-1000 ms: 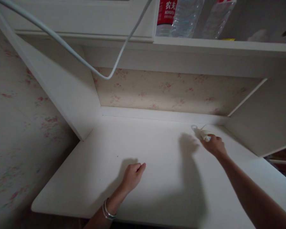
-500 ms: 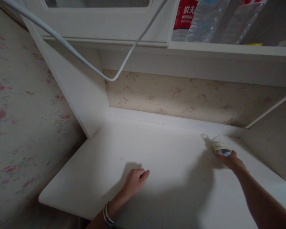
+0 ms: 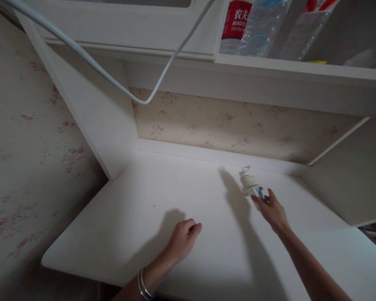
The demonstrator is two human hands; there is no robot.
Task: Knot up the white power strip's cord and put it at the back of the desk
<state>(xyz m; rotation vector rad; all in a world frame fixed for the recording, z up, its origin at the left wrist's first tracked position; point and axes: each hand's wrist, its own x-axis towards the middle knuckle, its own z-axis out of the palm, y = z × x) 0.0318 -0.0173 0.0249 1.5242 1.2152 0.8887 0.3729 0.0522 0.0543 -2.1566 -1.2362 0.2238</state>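
At the back right of the counter (image 3: 207,251), the right hand (image 3: 272,211) pinches the near end of a small ribbed, spring-like white coil (image 3: 248,183), thumb and fingertips closed on a bluish tip; the coil is tilted up and away from the hand, its far loop near the raised ledge at the counter's rear edge. Whether its lower side touches the surface cannot be told. The left hand (image 3: 184,238) rests on the counter in a loose fist, holding nothing, two bangles (image 3: 143,284) at the wrist. Judged from this pose, the step in hand is lifting or repositioning the coil; any further move calls for a firm pinch, as the hold is narrow and the piece is light and likely to swing. Behind stands a strip of flowered wallpaper (image 3: 225,121) between white cabinet panels. Overhead, a shelf (image 3: 301,67) carries water bottles (image 3: 253,25), one with a red label. A white cable (image 3: 113,81) sags across the upper left, well clear of both hands.
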